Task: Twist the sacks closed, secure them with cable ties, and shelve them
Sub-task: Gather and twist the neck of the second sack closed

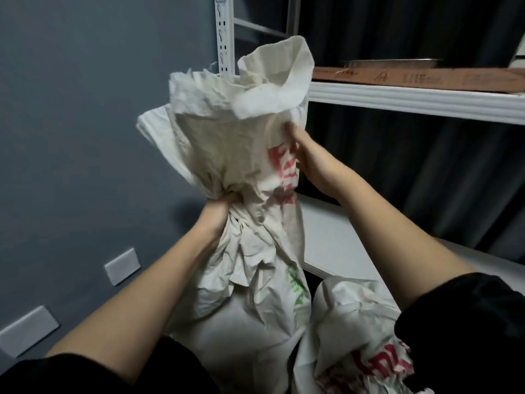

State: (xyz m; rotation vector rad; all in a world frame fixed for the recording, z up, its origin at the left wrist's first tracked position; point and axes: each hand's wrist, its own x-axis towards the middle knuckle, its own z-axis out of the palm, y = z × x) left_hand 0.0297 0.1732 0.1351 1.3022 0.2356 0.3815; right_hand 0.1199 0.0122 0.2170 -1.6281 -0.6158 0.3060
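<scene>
A tall white woven sack with red and green print stands upright in front of me. Its neck is gathered and twisted at mid height, and the loose top flares open above. My left hand is clenched around the twisted neck. My right hand grips the loose upper fabric on the sack's right side, beside the red lettering. A second white sack with red print lies crumpled at the lower right. No cable tie is visible.
A white metal shelving unit stands at the right: an upper shelf carrying a flat cardboard box, and a lower white shelf behind the sacks. A perforated upright rises beside a grey wall with white socket plates.
</scene>
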